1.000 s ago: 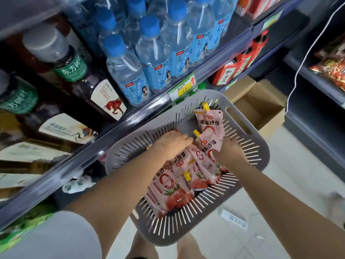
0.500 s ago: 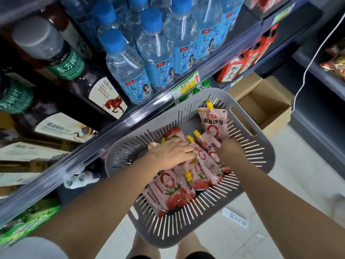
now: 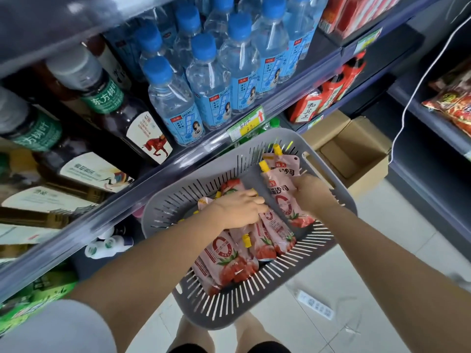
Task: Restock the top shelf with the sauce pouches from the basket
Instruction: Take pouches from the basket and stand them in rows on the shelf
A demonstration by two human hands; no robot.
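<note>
A grey slotted basket (image 3: pixel 254 299) sits in front of me at lap height, with several pink sauce pouches with yellow caps in it. My left hand (image 3: pixel 237 208) reaches into its middle and curls over a pouch (image 3: pixel 271 221) in the pile. My right hand (image 3: pixel 314 192) grips another pouch (image 3: pixel 281 197) and holds it tilted, cap up, near the basket's far right side. A further pouch (image 3: pixel 285 164) leans against the far wall. A large pouch (image 3: pixel 224 261) lies nearest me. The top shelf is out of view.
Blue-capped water bottles (image 3: pixel 211 80) and dark tea bottles (image 3: pixel 102 98) fill the shelf just left of the basket. An open cardboard box (image 3: pixel 356 151) stands on the floor beyond it. Red packs (image 3: pixel 328 95) fill a lower shelf. A white cable (image 3: pixel 418 85) hangs at right.
My right hand has lifted a pouch away from the pile toward the basket's right side. My left hand stays on the pile, shifted slightly.
</note>
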